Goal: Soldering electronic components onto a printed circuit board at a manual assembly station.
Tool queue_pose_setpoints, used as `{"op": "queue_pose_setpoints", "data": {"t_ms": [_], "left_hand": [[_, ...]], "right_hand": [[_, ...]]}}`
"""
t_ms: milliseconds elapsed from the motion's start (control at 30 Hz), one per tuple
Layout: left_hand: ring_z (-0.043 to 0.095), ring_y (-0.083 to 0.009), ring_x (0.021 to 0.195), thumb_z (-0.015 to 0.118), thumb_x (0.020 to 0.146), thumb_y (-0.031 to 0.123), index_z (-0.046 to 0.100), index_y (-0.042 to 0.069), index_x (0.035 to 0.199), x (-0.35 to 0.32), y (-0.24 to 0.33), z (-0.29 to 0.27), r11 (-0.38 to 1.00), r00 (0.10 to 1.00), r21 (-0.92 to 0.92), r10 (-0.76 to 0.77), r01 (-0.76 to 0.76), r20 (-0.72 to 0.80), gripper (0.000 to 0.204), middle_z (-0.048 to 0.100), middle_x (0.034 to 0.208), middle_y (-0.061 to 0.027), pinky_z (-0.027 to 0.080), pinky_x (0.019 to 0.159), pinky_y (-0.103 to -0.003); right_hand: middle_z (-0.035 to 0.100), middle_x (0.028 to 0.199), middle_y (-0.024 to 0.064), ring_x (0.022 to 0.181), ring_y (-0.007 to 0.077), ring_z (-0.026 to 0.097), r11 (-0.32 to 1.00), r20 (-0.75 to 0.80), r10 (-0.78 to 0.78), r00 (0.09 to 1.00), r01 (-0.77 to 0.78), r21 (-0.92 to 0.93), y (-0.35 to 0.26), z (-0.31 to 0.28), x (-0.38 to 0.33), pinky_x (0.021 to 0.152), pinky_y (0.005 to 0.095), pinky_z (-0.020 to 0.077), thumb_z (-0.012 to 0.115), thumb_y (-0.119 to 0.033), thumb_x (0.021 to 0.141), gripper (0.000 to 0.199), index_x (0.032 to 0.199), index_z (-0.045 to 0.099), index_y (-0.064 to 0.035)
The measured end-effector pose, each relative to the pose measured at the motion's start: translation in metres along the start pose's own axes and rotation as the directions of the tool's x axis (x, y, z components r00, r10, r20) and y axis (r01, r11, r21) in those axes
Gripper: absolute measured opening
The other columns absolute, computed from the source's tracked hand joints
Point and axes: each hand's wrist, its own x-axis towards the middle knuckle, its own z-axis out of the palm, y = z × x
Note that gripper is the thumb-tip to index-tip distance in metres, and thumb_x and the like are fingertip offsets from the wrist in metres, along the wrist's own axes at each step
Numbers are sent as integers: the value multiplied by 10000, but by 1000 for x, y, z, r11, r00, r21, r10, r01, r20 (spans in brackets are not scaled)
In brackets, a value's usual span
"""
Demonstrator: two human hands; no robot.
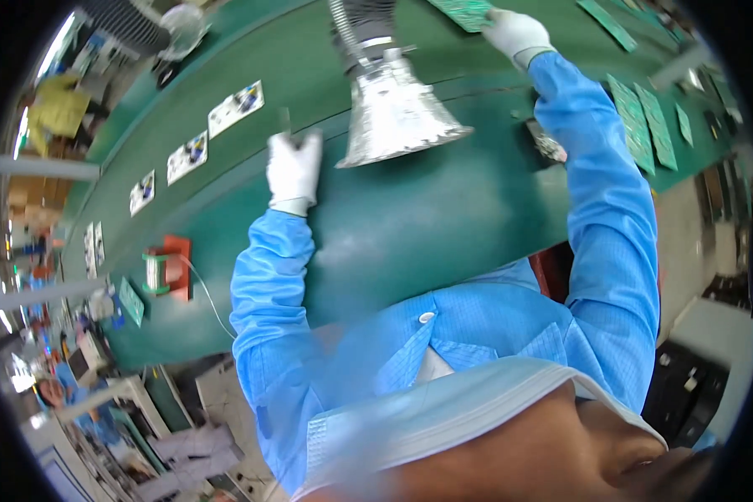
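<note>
My right hand [517, 38], in a white glove, reaches to the far side of the bench. Its fingers are closed on the edge of a green circuit board [463, 12], which the top of the picture cuts off. My left hand [293, 171], gloved too, is held above the bench left of the metal fume hood [403, 117]. A thin dark sliver [284, 119] sticks up from its closed fingers, too blurred to name. White boards with dark parts [236, 109] lie in a row beyond my left hand.
A solder wire spool [155, 272] on a red stand is at the left, its wire trailing toward my left sleeve. Long green boards [632, 121] lie beside my right forearm. A small dark block [545, 142] rests near that elbow. Grey posts [46, 167] cross the left side.
</note>
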Motion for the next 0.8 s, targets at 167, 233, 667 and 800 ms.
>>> {"op": "queue_pose_setpoints", "data": {"t_ms": [167,233,667,800], "left_hand": [[637,-388,745,740,809,376,532,54,860,-50,-7,-26,967,986,202,140,-156,92,387,631,817,-179,506,653,-456],[629,-371,679,753,807,337,530,62,796,-55,-16,-34,969,995,228,91,-99,44,355,625,761,-164,505,605,-432],[632,-373,731,697,837,381,564,68,832,-53,-22,-44,997,994,28,68,-71,90,341,630,778,-156,509,655,-440],[642,-364,785,666,849,388,573,70,853,-55,-17,-47,997,996,61,49,-54,69,331,634,830,-153,519,691,-449]], "right_hand": [[690,1061,202,982,376,664,986,-5,146,989,-145,83,-9,79,66,850,461,530,610,-550,835,549,1121,646,-82],[685,1067,218,1013,375,660,977,4,92,996,-90,-194,-10,101,76,854,473,527,551,-532,878,535,1156,634,-82],[617,1249,133,1139,290,571,985,61,139,988,-144,92,96,60,149,938,366,431,475,-304,950,379,1220,635,-91],[641,867,166,779,339,639,941,5,-285,958,281,-188,169,2,126,697,441,517,561,-187,886,221,1080,642,-118]]}}
